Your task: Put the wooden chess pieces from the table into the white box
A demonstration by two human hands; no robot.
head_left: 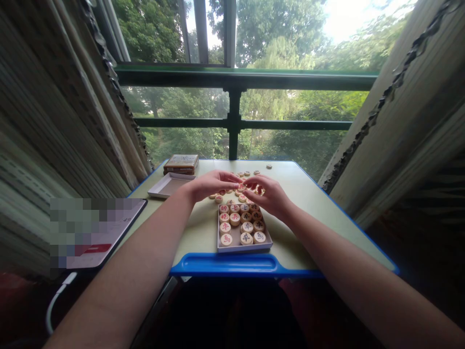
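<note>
Xiangqi pcs (pixel 235 219), L hand (pixel 211 186), R hand (pixel 264 195) above

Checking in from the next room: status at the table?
Left hand, right hand over loose xiangqi pieces. Piece-filled tray nearer. White tray off left.

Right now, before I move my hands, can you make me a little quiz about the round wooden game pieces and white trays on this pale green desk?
1. True or false: some round wooden pieces are sitting inside the shallow white rectangular tray nearest me.
2. Which hand is nearer the other shallow white tray, the left or the right?
3. Fill in the blank: the moulded plastic strip along the near edge of the pale green desk is ____.

Key: 1 true; 2 the left hand; 3 blue.
</note>
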